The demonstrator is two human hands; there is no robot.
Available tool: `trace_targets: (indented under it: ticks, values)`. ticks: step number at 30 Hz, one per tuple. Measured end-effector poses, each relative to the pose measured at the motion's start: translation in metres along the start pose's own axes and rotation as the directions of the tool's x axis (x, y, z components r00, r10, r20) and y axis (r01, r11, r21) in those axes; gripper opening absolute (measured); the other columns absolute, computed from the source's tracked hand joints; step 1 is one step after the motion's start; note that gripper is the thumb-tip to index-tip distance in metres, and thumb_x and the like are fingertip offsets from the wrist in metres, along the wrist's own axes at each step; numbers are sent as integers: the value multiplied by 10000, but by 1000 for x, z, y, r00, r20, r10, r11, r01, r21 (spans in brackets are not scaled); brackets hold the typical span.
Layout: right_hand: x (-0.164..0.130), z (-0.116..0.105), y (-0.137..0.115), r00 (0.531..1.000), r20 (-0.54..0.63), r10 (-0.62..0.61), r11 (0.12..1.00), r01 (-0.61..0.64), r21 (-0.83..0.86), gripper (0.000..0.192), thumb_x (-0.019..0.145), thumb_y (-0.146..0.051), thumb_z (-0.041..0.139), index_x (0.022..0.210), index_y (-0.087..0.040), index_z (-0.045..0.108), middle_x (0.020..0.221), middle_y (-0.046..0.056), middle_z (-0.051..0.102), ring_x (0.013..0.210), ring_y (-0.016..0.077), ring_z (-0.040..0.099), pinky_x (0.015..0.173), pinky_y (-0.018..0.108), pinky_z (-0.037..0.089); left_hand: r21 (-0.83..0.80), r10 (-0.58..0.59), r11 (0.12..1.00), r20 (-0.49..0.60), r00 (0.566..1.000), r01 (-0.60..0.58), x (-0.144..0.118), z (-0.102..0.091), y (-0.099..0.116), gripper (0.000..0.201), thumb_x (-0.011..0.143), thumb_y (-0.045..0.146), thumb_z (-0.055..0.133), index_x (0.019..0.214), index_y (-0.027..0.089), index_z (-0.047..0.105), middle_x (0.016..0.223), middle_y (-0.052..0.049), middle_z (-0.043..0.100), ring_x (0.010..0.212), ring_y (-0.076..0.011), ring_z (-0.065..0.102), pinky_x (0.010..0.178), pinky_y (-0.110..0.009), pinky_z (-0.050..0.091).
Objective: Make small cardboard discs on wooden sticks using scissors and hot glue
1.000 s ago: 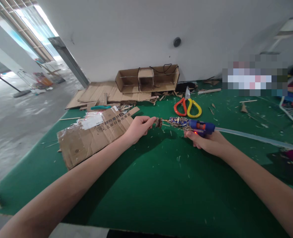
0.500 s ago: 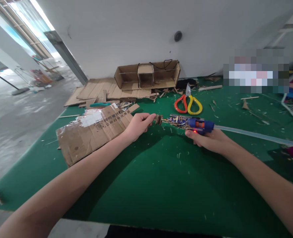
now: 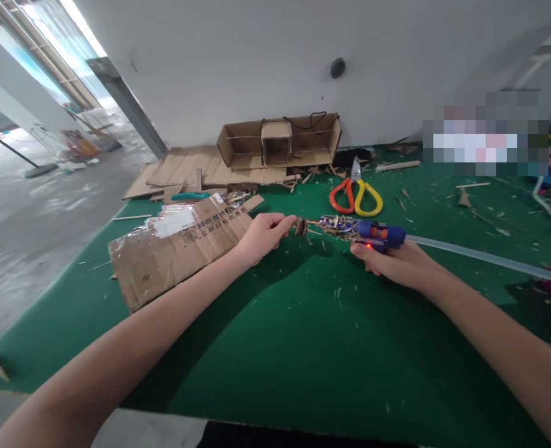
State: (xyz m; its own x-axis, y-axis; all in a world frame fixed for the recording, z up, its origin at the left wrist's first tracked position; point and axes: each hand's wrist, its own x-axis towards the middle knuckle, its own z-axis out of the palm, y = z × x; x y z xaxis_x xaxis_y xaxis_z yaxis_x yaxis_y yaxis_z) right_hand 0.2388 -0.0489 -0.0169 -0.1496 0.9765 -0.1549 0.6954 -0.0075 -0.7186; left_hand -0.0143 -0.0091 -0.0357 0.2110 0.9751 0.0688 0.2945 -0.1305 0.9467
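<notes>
From the head view, we see our left hand (image 3: 262, 237) pinching a small cardboard piece (image 3: 299, 226) between thumb and fingers (image 3: 285, 222), holding it just above the green tabletop (image 3: 303, 348). The piece is brown, small and roundish, with what looks like layered edges; finer detail is too small for us to tell. It sits right at the tip of the glue gun (image 3: 360, 229), touching or very nearly touching the nozzle.

Our right hand (image 3: 396, 263) is wrapped around the glue gun's grip, fingers closed on it. The gun has a blue body with an orange part on top, its front half crusted with brownish scraps and dried glue, and a small red light glows beside our fingers. A long translucent glue stick (image 3: 485, 260) juts out of its back end toward the right.

Beyond the gun lie scissors (image 3: 355, 196) with one orange and one yellow handle. To the left of our left hand rests a flattened cardboard sheet (image 3: 172, 252) with printed characters and a white label. Farther back, against the wall, stands an open cardboard box structure (image 3: 279, 142) on more flat cardboard. Small cuttings are scattered over the tabletop.
</notes>
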Motion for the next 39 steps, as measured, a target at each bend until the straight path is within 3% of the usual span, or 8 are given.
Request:
trace_targets:
  ticks: [6, 15, 21, 25, 31, 39]
  values:
    - [-2, -5, -4, 995, 59, -79, 996, 82, -46, 391, 735, -584, 576, 912, -247, 664, 578, 19, 591, 522, 188, 579, 468, 308, 454, -11, -6, 1000, -11, 1000, 6, 1, 0, -3, 429, 841, 505, 497, 571, 186, 399, 531, 38, 329, 393, -40, 300, 388, -217, 169]
    - [1, 0, 1, 1000, -26, 1, 1000, -1, -18, 416, 733, -592, 577, 950, -248, 666, 600, 37, 591, 521, 202, 589, 465, 329, 468, -31, -1, 1000, 7, 1000, 2, 1, -1, -3, 428, 844, 501, 494, 575, 184, 394, 516, 48, 303, 386, -39, 275, 386, -214, 158]
    - [-7, -6, -14, 999, 32, -26, 999, 27, -30, 366, 713, -562, 614, 877, -238, 658, 572, 26, 590, 510, 190, 573, 455, 310, 454, -12, -6, 1000, -5, 1000, 6, 1, 0, -3, 435, 843, 513, 491, 573, 188, 387, 524, 46, 296, 387, -39, 280, 386, -220, 152]
    - [-5, -5, -12, 995, 63, -75, 997, 74, 16, 349, 727, -557, 601, 862, -239, 651, 537, 7, 577, 473, 162, 545, 435, 287, 434, -44, 2, 999, 9, 1000, -2, 1, 0, -4, 427, 842, 505, 497, 579, 186, 387, 545, 42, 309, 395, -35, 268, 384, -216, 150]
    - [-2, -1, -6, 1000, 6, 29, 999, -29, 29, 405, 704, -580, 613, 919, -238, 650, 559, 15, 592, 527, 187, 581, 465, 303, 464, -45, 18, 999, 43, 999, -16, 0, -1, -2, 403, 843, 480, 506, 591, 178, 417, 556, 38, 338, 401, -33, 296, 373, -197, 188]
    - [0, 0, -3, 1000, -4, 30, 999, -30, 40, 395, 717, -592, 594, 867, -234, 665, 530, 6, 575, 522, 180, 584, 498, 305, 481, 76, 64, 995, 68, 996, -69, -1, -2, 0, 370, 851, 473, 490, 634, 174, 469, 543, 40, 374, 404, -46, 379, 380, -183, 280]
